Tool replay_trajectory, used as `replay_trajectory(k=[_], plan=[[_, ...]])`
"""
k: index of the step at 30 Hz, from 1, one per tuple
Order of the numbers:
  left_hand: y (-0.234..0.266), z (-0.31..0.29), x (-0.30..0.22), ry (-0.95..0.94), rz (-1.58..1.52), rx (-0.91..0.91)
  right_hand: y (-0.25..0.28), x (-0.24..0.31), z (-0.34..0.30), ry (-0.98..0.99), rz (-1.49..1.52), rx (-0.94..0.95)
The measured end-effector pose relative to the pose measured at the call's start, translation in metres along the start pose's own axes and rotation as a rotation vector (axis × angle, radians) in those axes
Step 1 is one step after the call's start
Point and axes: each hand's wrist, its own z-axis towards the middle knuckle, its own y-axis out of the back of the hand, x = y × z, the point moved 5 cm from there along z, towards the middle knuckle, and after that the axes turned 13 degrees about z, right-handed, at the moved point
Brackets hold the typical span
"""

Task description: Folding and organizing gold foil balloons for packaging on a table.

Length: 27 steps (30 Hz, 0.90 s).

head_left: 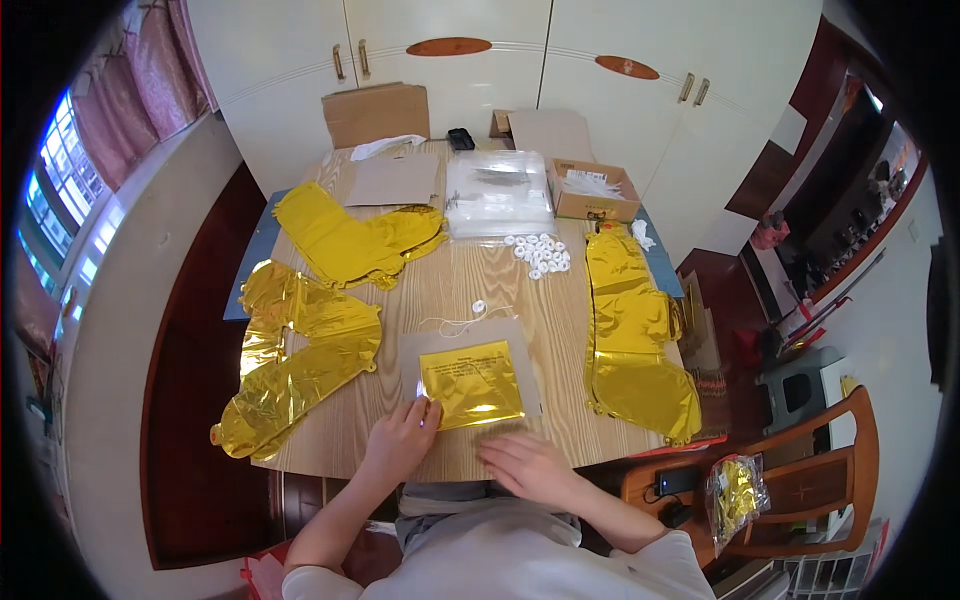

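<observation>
A folded gold foil balloon (472, 385) with small dark print lies on a grey cardboard sheet (530, 360) near the table's front edge. My left hand (405, 437) is closed at its lower left corner, fingertips gripping the foil's edge. My right hand (525, 466) rests just below the foil's lower edge, to the right, its fingers stretched out on the wood and holding nothing. Behind the cardboard are a loop of white string (460, 322) and a single white ring-like roll (478, 307).
Flat gold foil balloons lie left (310, 350), far left (345, 235) and right (635, 340). Farther back are several white rolls (540, 255), clear plastic bags (498, 200), a grey card (395, 182) and an open carton (595, 205). A wooden chair (850, 460) holds a bagged gold item (738, 495).
</observation>
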Motion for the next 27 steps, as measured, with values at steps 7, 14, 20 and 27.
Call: replay_trajectory(k=[7,14,20,27], plan=[[0.007,0.007,0.002,0.016,-0.24,0.032,0.006,-0.052,0.015,-0.002,-0.246,-0.048],[-0.033,0.018,-0.006,-0.083,-0.344,0.127,-0.004,-0.061,0.009,-0.033,-0.26,0.031],[-0.04,0.015,-0.008,-0.081,-0.376,0.16,-0.004,-0.061,0.006,-0.031,-0.265,0.04],[-0.043,0.015,-0.008,-0.091,-0.32,0.143,-0.006,-0.062,0.002,-0.032,-0.252,0.035]])
